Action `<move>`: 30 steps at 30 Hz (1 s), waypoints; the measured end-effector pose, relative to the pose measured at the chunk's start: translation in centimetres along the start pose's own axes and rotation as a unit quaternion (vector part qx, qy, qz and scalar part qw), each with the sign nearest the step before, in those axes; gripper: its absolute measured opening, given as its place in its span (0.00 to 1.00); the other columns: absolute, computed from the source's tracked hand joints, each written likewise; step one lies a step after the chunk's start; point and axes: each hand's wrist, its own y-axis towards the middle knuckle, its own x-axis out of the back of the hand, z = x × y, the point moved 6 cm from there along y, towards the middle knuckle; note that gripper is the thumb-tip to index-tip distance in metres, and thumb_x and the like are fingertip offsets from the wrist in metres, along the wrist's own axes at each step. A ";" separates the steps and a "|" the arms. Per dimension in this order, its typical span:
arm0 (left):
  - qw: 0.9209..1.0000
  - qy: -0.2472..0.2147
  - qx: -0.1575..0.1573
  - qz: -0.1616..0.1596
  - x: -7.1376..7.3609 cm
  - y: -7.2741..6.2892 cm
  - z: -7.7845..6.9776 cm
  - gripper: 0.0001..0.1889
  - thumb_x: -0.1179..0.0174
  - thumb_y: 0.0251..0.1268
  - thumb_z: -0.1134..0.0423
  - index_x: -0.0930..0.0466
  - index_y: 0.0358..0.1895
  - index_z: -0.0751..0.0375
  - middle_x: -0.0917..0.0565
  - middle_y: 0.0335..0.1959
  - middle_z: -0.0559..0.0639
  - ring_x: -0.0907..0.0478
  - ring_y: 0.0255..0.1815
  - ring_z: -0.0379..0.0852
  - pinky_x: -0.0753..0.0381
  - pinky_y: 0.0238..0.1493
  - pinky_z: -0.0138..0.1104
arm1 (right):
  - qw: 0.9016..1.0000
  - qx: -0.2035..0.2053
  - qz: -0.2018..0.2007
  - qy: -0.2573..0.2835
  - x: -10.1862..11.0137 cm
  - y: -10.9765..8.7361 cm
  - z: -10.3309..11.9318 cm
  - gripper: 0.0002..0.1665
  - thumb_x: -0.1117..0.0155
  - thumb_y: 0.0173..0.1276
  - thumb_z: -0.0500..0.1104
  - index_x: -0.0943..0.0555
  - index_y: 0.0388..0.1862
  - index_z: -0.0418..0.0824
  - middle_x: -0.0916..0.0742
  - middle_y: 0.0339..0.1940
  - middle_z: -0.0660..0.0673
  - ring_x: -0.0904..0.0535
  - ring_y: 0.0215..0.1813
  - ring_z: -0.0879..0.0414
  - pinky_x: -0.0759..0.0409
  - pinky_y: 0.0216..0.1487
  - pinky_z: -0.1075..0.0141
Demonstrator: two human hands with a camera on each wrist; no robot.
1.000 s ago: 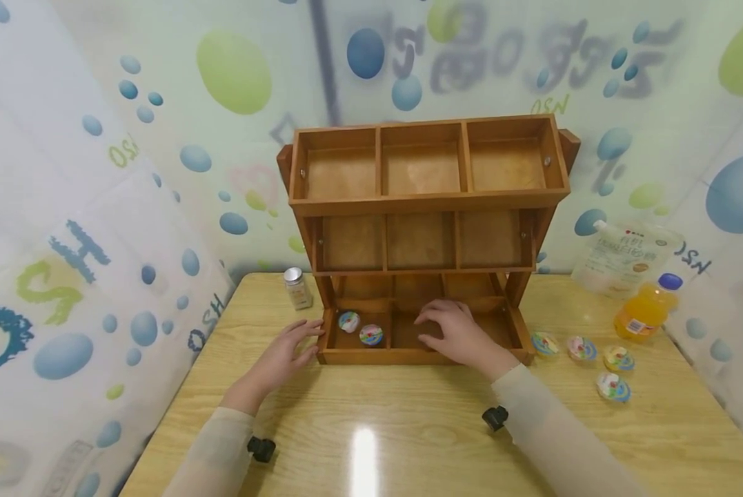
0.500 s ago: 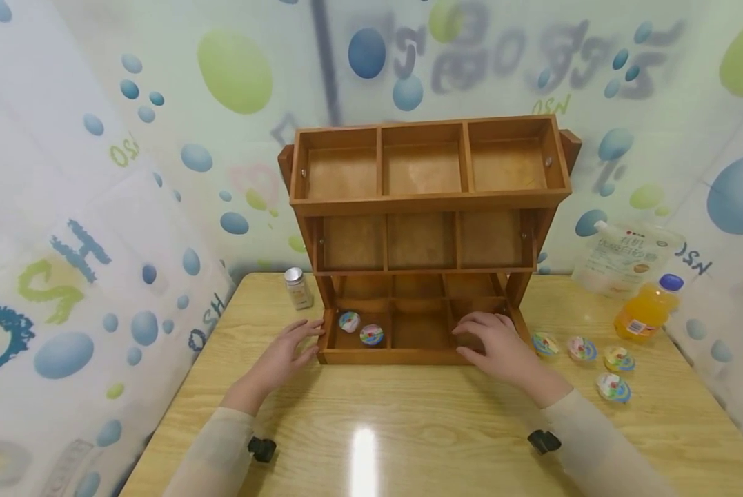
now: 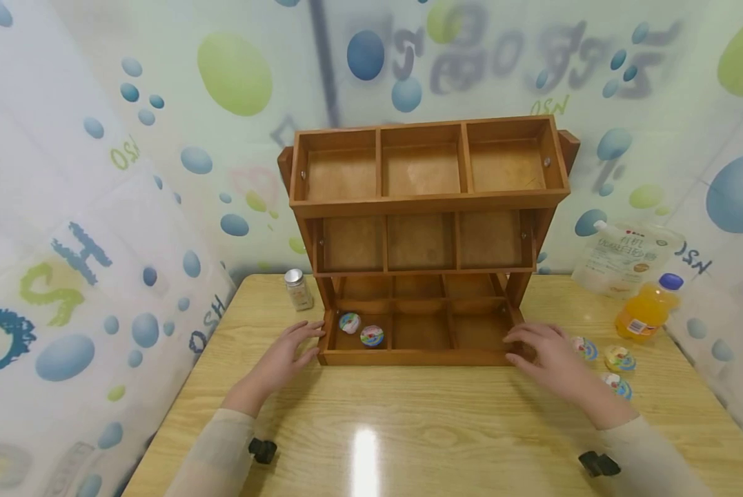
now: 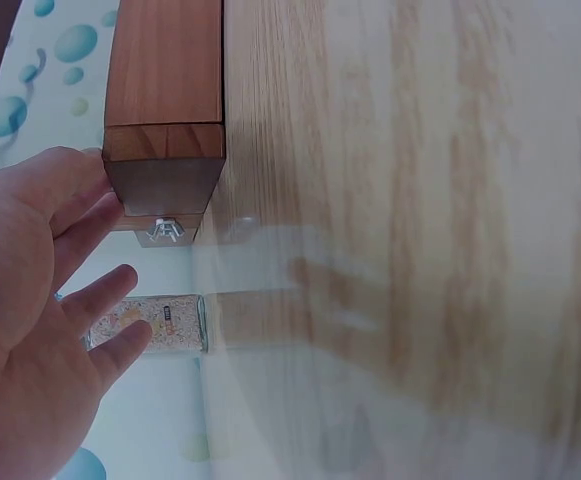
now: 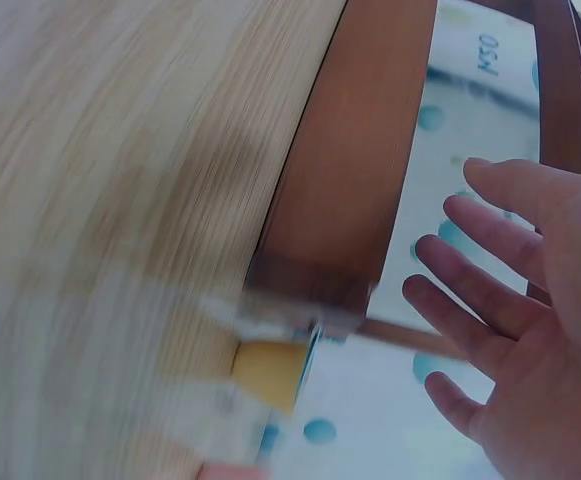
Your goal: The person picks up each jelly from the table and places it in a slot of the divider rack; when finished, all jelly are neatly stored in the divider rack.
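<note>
Two small round cups with colourfully printed lids (image 3: 372, 336) lay near each other in the left compartment of the lowest tray of a tiered brown wooden rack (image 3: 430, 202). The compartment's low walls seemed enough to stop them from sliding away.

Three similar lidded cups (image 3: 619, 358) sat on the pale wood-grained table (image 3: 446, 428), beyond the rack's right end, perhaps grouped there to be in easy reach of the right hand (image 3: 554, 362). That hand hung by the front right corner with its fingers spread apart and nothing between them; whether it touched the wood I could not tell. In the right wrist view, a yellow tapering cup (image 5: 270, 375) showed just beside the rack's end — a spot that the hand covered in the head view.

At the other end, the left hand (image 3: 282, 357) held nothing either. Its fingers were loosely extended, apart, with the foremost tips seemingly against the rack's left end — likely a light brace to keep it from shifting, not a grip.

Behind that hand stood a clear jar with a silver cap (image 3: 298, 291). At the far right, an orange drink bottle with a blue cap (image 3: 644, 314) stood before a whitish spouted pouch (image 3: 628, 259).
</note>
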 end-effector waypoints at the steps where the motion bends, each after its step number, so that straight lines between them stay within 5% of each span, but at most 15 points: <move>1: 1.000 0.001 0.000 0.000 0.0 0.0 0.1 0.20 0.39 0.77 0.63 0.22 0.67 0.62 0.28 0.77 0.55 0.40 0.80 0.69 0.37 0.77 0.63 | 1.000 -0.004 -0.001 -0.001 0.3 -0.3 -0.3 0.13 0.22 0.63 0.40 0.12 0.47 0.45 0.11 0.52 0.41 0.17 0.56 0.40 0.33 0.62 0.34; 30: 1.000 -0.006 0.009 0.004 -0.1 0.0 0.2 0.21 0.40 0.77 0.62 0.23 0.69 0.60 0.29 0.78 0.54 0.42 0.81 0.68 0.36 0.77 0.64 | 0.987 -0.122 -0.003 -0.102 6.3 -9.1 -8.8 0.20 0.20 0.59 0.45 0.13 0.49 0.39 0.11 0.50 0.33 0.17 0.50 0.29 0.33 0.46 0.35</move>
